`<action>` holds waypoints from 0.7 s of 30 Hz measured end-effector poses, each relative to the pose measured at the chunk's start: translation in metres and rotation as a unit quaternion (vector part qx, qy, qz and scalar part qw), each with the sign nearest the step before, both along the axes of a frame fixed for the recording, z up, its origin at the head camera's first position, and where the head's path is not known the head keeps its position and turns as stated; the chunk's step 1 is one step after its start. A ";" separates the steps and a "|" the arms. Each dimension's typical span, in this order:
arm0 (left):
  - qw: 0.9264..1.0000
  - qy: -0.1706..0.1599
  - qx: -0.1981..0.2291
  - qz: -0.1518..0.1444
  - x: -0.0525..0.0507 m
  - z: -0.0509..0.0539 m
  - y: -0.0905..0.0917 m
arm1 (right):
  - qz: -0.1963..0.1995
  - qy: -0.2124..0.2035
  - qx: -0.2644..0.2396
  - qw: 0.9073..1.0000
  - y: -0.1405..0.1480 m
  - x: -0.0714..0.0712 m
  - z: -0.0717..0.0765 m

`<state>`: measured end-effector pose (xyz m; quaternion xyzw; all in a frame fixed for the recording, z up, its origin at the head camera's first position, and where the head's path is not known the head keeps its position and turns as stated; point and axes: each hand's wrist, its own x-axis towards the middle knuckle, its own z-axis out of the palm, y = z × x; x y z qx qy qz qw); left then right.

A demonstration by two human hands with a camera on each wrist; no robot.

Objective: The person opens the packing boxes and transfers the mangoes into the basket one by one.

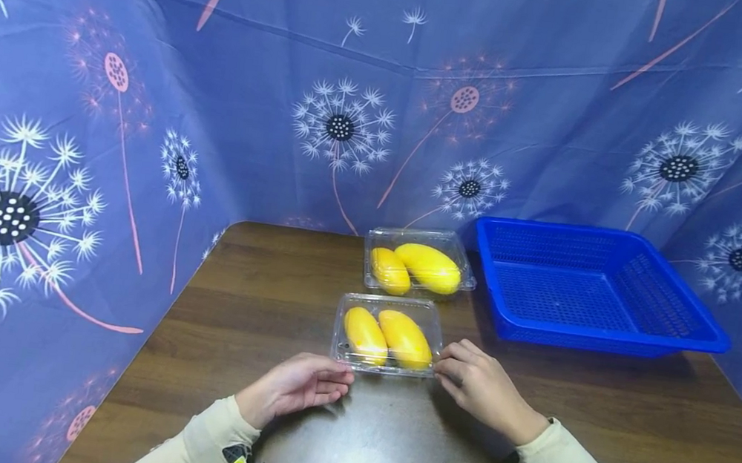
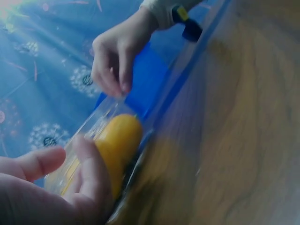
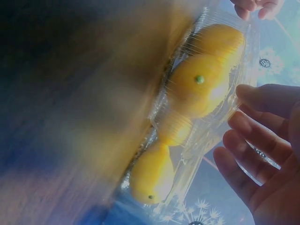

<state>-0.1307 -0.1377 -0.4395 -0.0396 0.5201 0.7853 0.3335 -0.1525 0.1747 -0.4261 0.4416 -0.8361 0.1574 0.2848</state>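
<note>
A clear plastic clamshell box (image 1: 429,313) lies in front of me, its lid down over two yellow mangoes (image 1: 404,339). At its front left corner is my left hand (image 1: 305,385), palm turned inward and fingers loosely bent; in the left wrist view its thumb and fingers stand apart. My right hand (image 1: 480,384) is at the front right corner, its thumb and fingertips at the box edge. The right wrist view shows these fingers (image 3: 248,150) spread and relaxed. Behind this box, a second clear box (image 1: 384,236) holds two more mangoes (image 1: 428,267).
A blue perforated plastic basket (image 1: 489,291) stands at the back right of the brown wooden table (image 1: 258,288). Blue cloth (image 1: 254,123) printed with dandelions hangs behind the table and along both sides.
</note>
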 end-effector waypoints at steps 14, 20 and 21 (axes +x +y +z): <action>0.992 -0.028 0.060 0.111 0.014 -0.008 0.042 | -0.023 -0.004 0.009 1.000 0.003 0.001 0.002; 0.990 -0.020 0.060 0.127 0.015 -0.008 0.051 | -0.014 -0.008 0.009 1.000 0.002 -0.001 0.002; 0.990 -0.020 0.060 0.128 0.015 -0.009 0.052 | -0.011 -0.008 0.008 1.000 0.001 -0.001 0.001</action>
